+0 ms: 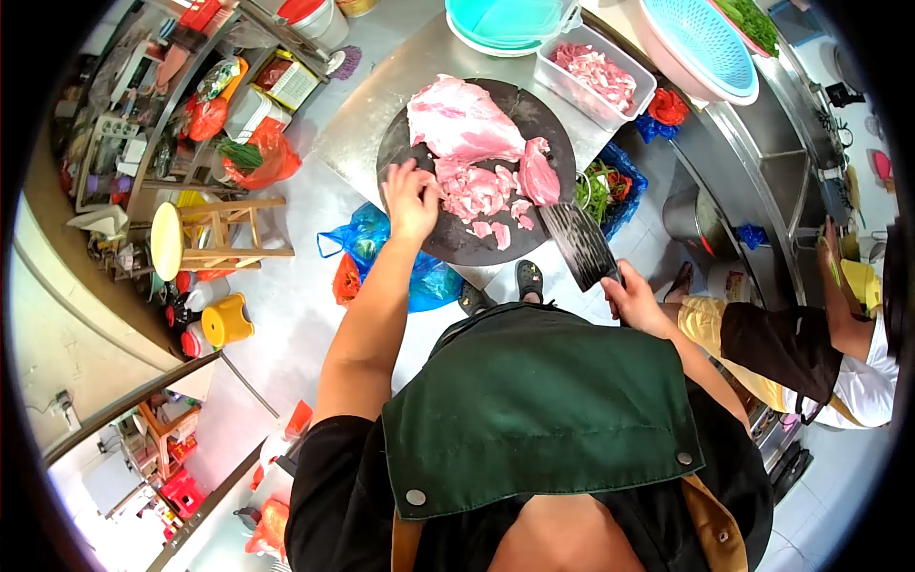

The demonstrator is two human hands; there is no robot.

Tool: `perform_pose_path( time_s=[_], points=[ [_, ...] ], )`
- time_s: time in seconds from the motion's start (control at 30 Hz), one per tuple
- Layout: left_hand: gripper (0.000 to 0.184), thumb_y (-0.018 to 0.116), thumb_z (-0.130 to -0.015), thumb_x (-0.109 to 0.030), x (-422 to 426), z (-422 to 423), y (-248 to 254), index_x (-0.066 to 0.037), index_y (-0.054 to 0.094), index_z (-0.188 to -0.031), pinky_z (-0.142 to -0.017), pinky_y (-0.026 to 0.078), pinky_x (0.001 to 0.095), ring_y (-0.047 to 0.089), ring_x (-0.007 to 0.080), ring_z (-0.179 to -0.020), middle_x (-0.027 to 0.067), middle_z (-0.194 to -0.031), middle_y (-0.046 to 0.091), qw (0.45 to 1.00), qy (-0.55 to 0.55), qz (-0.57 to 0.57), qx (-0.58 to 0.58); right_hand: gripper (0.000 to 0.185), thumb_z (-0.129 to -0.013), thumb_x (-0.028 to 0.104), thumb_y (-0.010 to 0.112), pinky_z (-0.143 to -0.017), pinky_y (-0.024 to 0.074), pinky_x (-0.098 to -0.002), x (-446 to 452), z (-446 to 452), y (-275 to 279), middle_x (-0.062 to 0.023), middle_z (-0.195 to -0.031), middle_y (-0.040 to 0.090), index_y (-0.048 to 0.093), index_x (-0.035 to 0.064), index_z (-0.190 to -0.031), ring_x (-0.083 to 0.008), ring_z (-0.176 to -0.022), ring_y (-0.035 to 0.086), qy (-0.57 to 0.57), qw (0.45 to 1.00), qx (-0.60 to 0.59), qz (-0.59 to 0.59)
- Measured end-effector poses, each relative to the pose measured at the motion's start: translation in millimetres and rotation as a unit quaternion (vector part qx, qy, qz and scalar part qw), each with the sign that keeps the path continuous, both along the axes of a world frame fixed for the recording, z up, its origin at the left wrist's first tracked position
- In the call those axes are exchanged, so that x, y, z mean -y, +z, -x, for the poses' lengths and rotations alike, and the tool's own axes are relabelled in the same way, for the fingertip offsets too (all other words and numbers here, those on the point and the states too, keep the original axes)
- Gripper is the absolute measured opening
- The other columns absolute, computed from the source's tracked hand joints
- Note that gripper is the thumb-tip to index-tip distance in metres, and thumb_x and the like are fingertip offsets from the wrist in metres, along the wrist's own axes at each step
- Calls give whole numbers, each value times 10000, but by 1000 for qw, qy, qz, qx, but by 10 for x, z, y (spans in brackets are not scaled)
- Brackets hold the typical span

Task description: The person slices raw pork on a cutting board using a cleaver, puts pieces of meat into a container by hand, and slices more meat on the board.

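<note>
A round dark cutting board [400, 143] lies on a metal table. On it rest a large piece of raw meat [467, 119], a smaller chunk [539, 173] and a pile of cut meat pieces [472, 191]. At the left edge of that pile is my left hand [412, 198], its fingers apart with nothing seen in them; whether the fingertips touch the meat I cannot tell. My right hand [637, 299] is closed round the handle of a cleaver [579, 246]. The broad, smeared blade angles up and left, its far end by the board's right edge.
A plastic tub [610, 116] of sliced meat and a turquoise basin [510, 19] stand behind the board. Blue plastic bags [362, 234] lie on the floor at the left, near a wooden stool [229, 236]. At right, another person [791, 348] stands by the metal sinks [791, 181].
</note>
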State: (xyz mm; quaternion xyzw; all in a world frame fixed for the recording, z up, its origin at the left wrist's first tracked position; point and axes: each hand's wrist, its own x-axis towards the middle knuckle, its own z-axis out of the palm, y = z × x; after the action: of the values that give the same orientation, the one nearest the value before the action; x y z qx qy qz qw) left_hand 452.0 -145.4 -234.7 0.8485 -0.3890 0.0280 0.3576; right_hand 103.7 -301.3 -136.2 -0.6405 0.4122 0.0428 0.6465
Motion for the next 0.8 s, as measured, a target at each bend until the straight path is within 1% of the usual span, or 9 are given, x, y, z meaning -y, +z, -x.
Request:
perform_pose_path(
  time_s=[0.1,0.2,0.23,0.3,0.5,0.57,0.63,0.73,0.8],
  points=[
    [443,718,-680,-270,18,230,67,-54,546,-1026,-997,297,495,391,407,-1163,207,-1204,469,987,-151,29,-50,147,-908,173,523,-385,377,-249,-83,-32,-153,8,-607,450,410,79,-901,-77,-431,432,-33,999,-17,22],
    [805,840,-483,-331,67,468,247,-77,483,-1158,-1000,302,480,336,400,-1201,184,-1266,378,973,-204,-17,-111,164,-902,174,526,-382,369,-264,-40,-297,-350,-6,-600,442,405,66,-928,-100,-426,435,-42,997,21,65],
    [805,840,-483,-331,113,482,264,-77,483,-1158,-1000,302,480,336,400,-1201,184,-1266,378,971,-210,-18,-110,177,-900,183,525,-381,374,-263,5,-405,-424,-12,-599,448,400,58,-918,-102,-422,434,-59,995,52,54],
    [904,857,-441,-337,220,498,317,-96,457,-1215,-1012,280,486,289,396,-1230,173,-1278,359,987,-156,-40,12,189,-900,199,522,-381,380,-263,87,-606,-483,-16,-606,455,402,53,-904,-101,-430,437,-97,994,36,46],
    [712,844,-468,-356,413,473,284,-101,580,-1078,-990,313,454,363,341,-1181,114,-1244,431,981,-189,-50,-15,165,-905,210,505,-406,407,-265,58,-520,-441,-23,-640,474,415,76,-873,-110,-448,450,-162,985,56,-35],
    [643,822,-499,-357,353,486,215,-107,580,-1040,-956,342,452,422,325,-1135,75,-1194,479,939,-337,-25,-59,151,-908,208,503,-417,427,-277,-80,-366,-537,-21,-653,484,425,81,-888,-121,-449,461,-167,981,85,-58],
    [654,823,-492,-352,185,579,309,-148,581,-1065,-956,341,466,443,303,-1127,74,-1192,479,932,-358,-36,-55,136,-913,197,493,-432,444,-281,-261,-351,-579,-27,-656,484,426,79,-916,-125,-463,472,-183,976,85,-87],
    [750,831,-474,-366,14,625,392,-155,555,-1139,-995,276,528,362,332,-1205,99,-1257,418,941,-334,-57,-7,127,-925,178,468,-461,461,-287,-462,-482,-629,-36,-683,489,415,81,-987,-130,-507,487,-202,967,93,-126],
    [887,828,-452,-427,-17,666,414,-164,493,-1230,-1014,186,597,216,392,-1290,137,-1352,308,972,-186,-140,23,131,-926,160,463,-460,460,-288,-539,-598,-648,-38,-687,489,405,85,-1017,-138,-505,485,-205,962,97,-150]
  ],
)
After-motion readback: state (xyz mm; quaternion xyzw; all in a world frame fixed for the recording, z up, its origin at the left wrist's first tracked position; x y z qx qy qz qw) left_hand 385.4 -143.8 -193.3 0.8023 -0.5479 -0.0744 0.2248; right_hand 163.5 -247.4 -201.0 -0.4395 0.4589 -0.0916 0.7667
